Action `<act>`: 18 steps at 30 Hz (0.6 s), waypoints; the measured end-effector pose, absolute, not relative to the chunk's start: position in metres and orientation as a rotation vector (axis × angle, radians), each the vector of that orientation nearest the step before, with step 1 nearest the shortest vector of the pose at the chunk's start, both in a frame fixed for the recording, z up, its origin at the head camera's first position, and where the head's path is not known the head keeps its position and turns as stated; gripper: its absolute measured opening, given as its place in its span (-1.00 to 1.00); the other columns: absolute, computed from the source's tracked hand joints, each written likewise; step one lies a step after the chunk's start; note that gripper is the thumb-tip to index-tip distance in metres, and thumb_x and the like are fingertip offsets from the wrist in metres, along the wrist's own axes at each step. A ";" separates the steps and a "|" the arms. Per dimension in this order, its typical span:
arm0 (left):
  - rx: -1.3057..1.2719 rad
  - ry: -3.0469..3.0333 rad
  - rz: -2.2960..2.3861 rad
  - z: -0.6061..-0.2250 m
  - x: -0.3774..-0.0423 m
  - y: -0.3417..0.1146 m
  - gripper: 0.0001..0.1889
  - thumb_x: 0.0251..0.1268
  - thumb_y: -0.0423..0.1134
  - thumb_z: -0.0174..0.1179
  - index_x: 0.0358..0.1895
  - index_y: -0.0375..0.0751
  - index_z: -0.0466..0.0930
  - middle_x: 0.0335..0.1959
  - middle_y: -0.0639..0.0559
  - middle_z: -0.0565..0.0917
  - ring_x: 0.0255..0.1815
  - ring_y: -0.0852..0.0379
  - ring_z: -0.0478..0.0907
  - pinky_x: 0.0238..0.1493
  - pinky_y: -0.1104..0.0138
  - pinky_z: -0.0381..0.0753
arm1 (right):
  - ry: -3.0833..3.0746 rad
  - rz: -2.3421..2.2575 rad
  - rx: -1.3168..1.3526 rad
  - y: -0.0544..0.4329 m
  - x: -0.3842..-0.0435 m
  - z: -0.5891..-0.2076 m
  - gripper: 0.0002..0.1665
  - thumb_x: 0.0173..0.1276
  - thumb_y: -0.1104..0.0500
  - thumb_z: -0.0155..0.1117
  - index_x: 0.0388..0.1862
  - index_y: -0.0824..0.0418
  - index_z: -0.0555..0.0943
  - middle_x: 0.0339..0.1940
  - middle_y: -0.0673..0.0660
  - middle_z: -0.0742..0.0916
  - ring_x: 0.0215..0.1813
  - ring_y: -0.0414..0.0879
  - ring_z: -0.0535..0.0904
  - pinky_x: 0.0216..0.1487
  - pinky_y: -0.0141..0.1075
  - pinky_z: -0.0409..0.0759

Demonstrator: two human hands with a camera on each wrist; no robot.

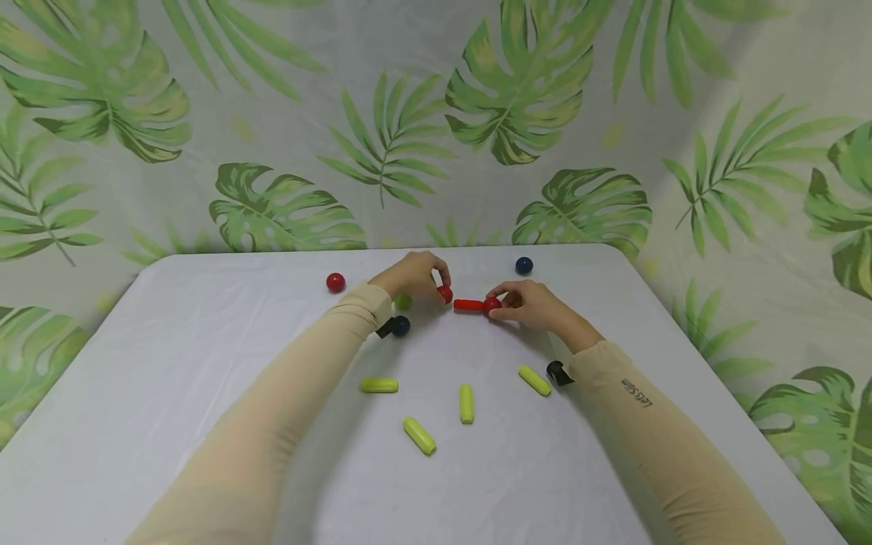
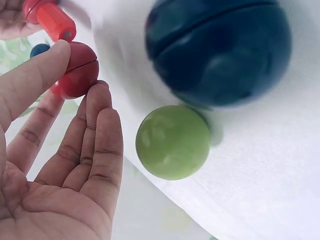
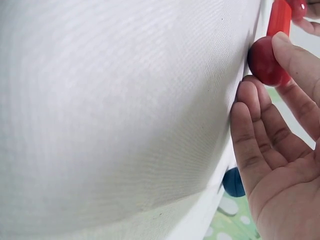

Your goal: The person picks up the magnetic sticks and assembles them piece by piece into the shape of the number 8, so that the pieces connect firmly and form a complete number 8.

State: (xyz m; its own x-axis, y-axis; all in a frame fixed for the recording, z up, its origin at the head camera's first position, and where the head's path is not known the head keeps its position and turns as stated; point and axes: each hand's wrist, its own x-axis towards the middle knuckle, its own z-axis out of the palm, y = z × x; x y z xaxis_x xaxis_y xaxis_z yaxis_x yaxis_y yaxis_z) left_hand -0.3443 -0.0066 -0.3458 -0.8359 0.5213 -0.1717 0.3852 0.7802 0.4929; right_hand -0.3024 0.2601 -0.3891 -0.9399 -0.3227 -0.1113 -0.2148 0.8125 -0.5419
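Near the far side of the table, my left hand [image 1: 415, 274] pinches a red ball [image 1: 445, 294] between thumb and fingers. The left wrist view shows a groove around this red ball [image 2: 80, 75]. To its right, my right hand [image 1: 534, 304] pinches a second red ball [image 1: 492, 306]. From that ball a short red rod [image 1: 468, 305] points left toward the first ball, and in the head view a small gap shows between them. The right wrist view has the thumb on the second red ball [image 3: 263, 61], the rod [image 3: 280, 19] beyond it.
Under the left wrist lie a green ball [image 1: 403, 303] and a dark blue ball [image 1: 400, 325]. Another red ball [image 1: 335, 282] is at the far left, another dark blue ball [image 1: 524, 266] behind the right hand. Several yellow-green rods [image 1: 466, 403] lie nearer on the white table [image 1: 225, 341].
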 end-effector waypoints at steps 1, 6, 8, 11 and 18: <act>0.704 2.671 0.643 -0.347 -0.344 -0.007 -0.76 0.30 -0.21 0.50 -0.02 -0.07 0.73 -0.04 -0.09 0.75 -0.04 0.01 0.60 0.04 0.20 0.56 | 2.798 -0.804 -0.412 0.260 -0.302 -0.389 -0.49 0.51 0.02 0.47 0.35 0.14 0.66 -0.08 0.20 0.77 -0.13 0.00 0.59 -0.13 -0.30 0.55; 0.734 2.675 0.629 -0.348 -0.341 -0.007 -0.75 0.28 -0.22 0.51 -0.02 -0.09 0.74 -0.04 -0.09 0.76 -0.06 0.03 0.61 -0.01 0.25 0.53 | 2.791 -0.806 -0.391 0.260 -0.302 -0.388 -0.49 0.50 0.02 0.47 0.35 0.13 0.66 -0.08 0.20 0.76 -0.14 0.01 0.58 -0.15 -0.30 0.54; 0.742 2.672 0.640 -0.349 -0.339 -0.007 -0.75 0.27 -0.24 0.52 -0.02 -0.10 0.74 -0.05 -0.09 0.78 -0.07 0.04 0.62 -0.02 0.26 0.52 | 2.791 -0.805 -0.383 0.260 -0.302 -0.388 -0.49 0.50 0.02 0.47 0.35 0.12 0.66 -0.09 0.19 0.75 -0.14 0.00 0.57 -0.15 -0.30 0.54; 0.749 2.666 0.653 -0.349 -0.336 -0.006 -0.74 0.25 -0.26 0.52 -0.03 -0.11 0.73 -0.09 -0.08 0.79 -0.10 0.06 0.61 -0.05 0.29 0.51 | 2.791 -0.803 -0.376 0.260 -0.303 -0.388 -0.48 0.50 0.02 0.47 0.36 0.12 0.66 -0.09 0.19 0.76 -0.14 0.00 0.57 -0.15 -0.31 0.53; 0.751 2.672 0.638 -0.351 -0.334 -0.004 -0.74 0.25 -0.28 0.52 -0.04 -0.11 0.71 -0.14 -0.05 0.78 -0.15 0.09 0.60 -0.09 0.31 0.49 | 2.792 -0.805 -0.393 0.259 -0.302 -0.389 -0.48 0.50 0.03 0.47 0.36 0.13 0.66 -0.09 0.19 0.76 -0.16 -0.01 0.57 -0.16 -0.31 0.53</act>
